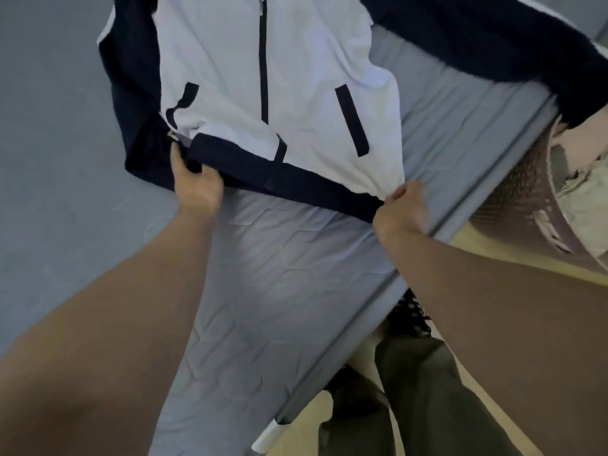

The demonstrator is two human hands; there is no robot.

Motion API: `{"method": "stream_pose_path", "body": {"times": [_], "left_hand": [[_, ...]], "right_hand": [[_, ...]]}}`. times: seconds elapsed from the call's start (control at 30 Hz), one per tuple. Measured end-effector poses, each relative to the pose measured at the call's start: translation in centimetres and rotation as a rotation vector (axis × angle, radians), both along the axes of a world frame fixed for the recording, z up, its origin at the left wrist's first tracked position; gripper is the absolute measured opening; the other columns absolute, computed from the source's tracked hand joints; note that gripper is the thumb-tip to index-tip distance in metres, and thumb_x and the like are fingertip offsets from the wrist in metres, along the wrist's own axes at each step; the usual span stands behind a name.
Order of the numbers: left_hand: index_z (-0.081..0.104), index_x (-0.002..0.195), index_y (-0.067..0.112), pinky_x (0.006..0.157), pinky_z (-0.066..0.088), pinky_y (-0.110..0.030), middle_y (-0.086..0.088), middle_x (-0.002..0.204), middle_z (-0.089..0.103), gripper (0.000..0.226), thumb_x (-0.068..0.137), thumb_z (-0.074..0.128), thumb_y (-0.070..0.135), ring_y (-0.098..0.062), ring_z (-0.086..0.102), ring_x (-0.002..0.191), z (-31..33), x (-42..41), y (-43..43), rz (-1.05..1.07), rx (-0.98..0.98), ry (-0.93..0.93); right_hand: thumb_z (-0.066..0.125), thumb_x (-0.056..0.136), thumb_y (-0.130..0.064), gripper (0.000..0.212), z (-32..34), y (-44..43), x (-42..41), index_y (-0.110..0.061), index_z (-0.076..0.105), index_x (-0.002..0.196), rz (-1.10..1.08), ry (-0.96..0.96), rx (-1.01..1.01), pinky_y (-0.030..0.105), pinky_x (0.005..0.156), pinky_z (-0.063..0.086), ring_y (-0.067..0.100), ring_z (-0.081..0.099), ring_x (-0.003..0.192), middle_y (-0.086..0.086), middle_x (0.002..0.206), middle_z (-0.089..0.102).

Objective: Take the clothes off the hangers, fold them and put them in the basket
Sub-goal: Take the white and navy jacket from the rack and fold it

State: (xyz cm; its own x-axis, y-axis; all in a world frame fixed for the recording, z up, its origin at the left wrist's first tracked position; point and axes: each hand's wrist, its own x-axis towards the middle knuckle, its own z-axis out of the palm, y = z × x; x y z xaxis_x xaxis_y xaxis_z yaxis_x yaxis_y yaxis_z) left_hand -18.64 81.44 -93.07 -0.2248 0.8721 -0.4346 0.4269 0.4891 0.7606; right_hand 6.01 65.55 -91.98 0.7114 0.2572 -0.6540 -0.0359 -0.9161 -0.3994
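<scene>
Head view. My left hand (197, 187) grips the left corner of the jacket's navy hem (296, 182), fingers curled round the band. My right hand (403, 209) pinches the hem's right corner. The hands are apart, with the hem stretched between them. The jacket (296, 67) lies front up on the grey sheet (279, 274), beyond both hands. Its navy sleeve (477, 37) runs out past my right hand and overlaps the top of the basket (519, 199). The basket stands right of my right hand, off the bed edge, and holds pale cloth (589, 209). My trouser leg (411, 390) and shoe (411, 317) show under the right forearm.
</scene>
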Motion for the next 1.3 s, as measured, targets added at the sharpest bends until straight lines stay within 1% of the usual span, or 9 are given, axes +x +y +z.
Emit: {"method": "stream_pose_path", "body": {"times": [0.2, 0.33, 0.57, 0.63, 0.77, 0.83, 1.0, 1.2, 1.3], "left_hand": [[0.058, 0.127, 0.021, 0.098, 0.051, -0.027, 0.010, 0.104, 0.062, 0.062, 0.067, 0.063, 0.035, -0.008, 0.062, 0.099, 0.6, 1.6, 2.0, -0.045, 0.036, -0.014], [0.051, 0.125, 0.017, 0.086, 0.046, -0.022, 0.005, 0.111, 0.058, 0.041, 0.084, 0.056, 0.010, -0.014, 0.057, 0.100, 1.8, 0.6, 0.7, -0.145, 0.111, 0.325], [0.042, 0.147, 0.024, 0.108, 0.039, -0.039, -0.009, 0.136, 0.055, 0.064, 0.088, 0.039, -0.001, -0.030, 0.051, 0.124, 2.8, -5.7, -6.1, -0.108, -0.003, 0.511], [0.043, 0.147, 0.027, 0.108, 0.041, -0.038, -0.007, 0.140, 0.052, 0.065, 0.089, 0.035, -0.002, -0.029, 0.051, 0.126, 2.3, -6.9, -8.1, -0.060, -0.035, 0.415], [0.055, 0.138, 0.031, 0.070, 0.056, -0.035, -0.006, 0.128, 0.060, 0.069, 0.091, 0.027, -0.011, -0.028, 0.065, 0.095, 0.8, -7.3, -9.9, 0.365, -0.294, -0.077], [0.059, 0.134, 0.030, 0.074, 0.057, -0.034, -0.004, 0.123, 0.064, 0.064, 0.093, 0.031, -0.010, -0.026, 0.065, 0.103, 0.4, -7.5, -10.0, 0.450, -0.337, -0.144], [0.036, 0.139, 0.030, 0.089, 0.047, -0.043, 0.001, 0.110, 0.057, 0.061, 0.087, 0.051, 0.002, -0.025, 0.055, 0.095, 0.4, -7.9, -10.6, -0.111, -0.171, 0.447], [0.046, 0.138, 0.028, 0.099, 0.041, -0.047, -0.010, 0.130, 0.042, 0.060, 0.090, 0.039, -0.007, -0.031, 0.051, 0.105, 1.2, -8.4, -12.6, -0.339, -0.085, 0.593], [0.049, 0.139, 0.029, 0.102, 0.041, -0.046, -0.007, 0.136, 0.041, 0.056, 0.093, 0.041, -0.001, -0.034, 0.052, 0.114, 1.6, -8.1, -13.3, -0.432, -0.123, 0.557]], "right_hand": [[0.042, 0.098, -0.010, 0.018, 0.4, -0.6, -0.5, -0.024, 0.047, 0.108, 0.086, 0.009, 0.067, 0.026, 0.055, 0.035, 0.014, 0.051, 0.073, 0.007, 0.114, 0.057], [0.046, 0.089, -0.009, 0.040, 1.1, -0.9, -0.9, -0.027, 0.052, 0.125, 0.067, 0.056, 0.085, 0.033, 0.078, 0.053, 0.019, 0.059, 0.090, 0.005, 0.131, 0.052], [0.039, 0.084, 0.005, 0.058, 2.5, -0.7, -2.2, -0.029, 0.043, 0.131, 0.083, 0.057, 0.057, 0.027, 0.055, 0.042, 0.021, 0.057, 0.081, 0.011, 0.125, 0.054], [0.037, 0.084, 0.007, 0.057, 2.5, -0.9, -2.8, -0.028, 0.041, 0.128, 0.073, 0.046, 0.025, 0.030, 0.055, 0.043, 0.023, 0.057, 0.077, 0.014, 0.118, 0.055], [0.035, 0.087, 0.003, 0.048, 2.0, -2.5, -3.5, -0.024, 0.036, 0.127, -0.028, 0.047, -0.055, 0.041, 0.068, 0.053, 0.031, 0.060, 0.085, 0.013, 0.118, 0.056], [0.037, 0.089, 0.002, 0.046, 1.5, -3.5, -3.6, -0.023, 0.034, 0.128, -0.048, 0.062, -0.074, 0.041, 0.067, 0.053, 0.032, 0.060, 0.086, 0.014, 0.117, 0.056], [0.059, 0.095, -0.018, 0.039, 0.8, -4.2, -3.6, -0.011, 0.039, 0.128, -0.156, 0.011, -0.040, 0.031, 0.066, 0.040, 0.025, 0.054, 0.081, 0.010, 0.111, 0.058], [0.047, 0.099, -0.007, 0.033, 0.6, -5.4, -2.7, -0.005, 0.050, 0.131, -0.202, -0.011, -0.094, 0.028, 0.076, 0.040, 0.028, 0.056, 0.096, 0.017, 0.122, 0.061], [0.041, 0.101, -0.009, 0.039, 0.3, -5.0, -2.0, -0.007, 0.044, 0.139, -0.151, -0.027, -0.177, 0.033, 0.102, 0.041, 0.030, 0.050, 0.123, 0.014, 0.137, 0.051]]}}
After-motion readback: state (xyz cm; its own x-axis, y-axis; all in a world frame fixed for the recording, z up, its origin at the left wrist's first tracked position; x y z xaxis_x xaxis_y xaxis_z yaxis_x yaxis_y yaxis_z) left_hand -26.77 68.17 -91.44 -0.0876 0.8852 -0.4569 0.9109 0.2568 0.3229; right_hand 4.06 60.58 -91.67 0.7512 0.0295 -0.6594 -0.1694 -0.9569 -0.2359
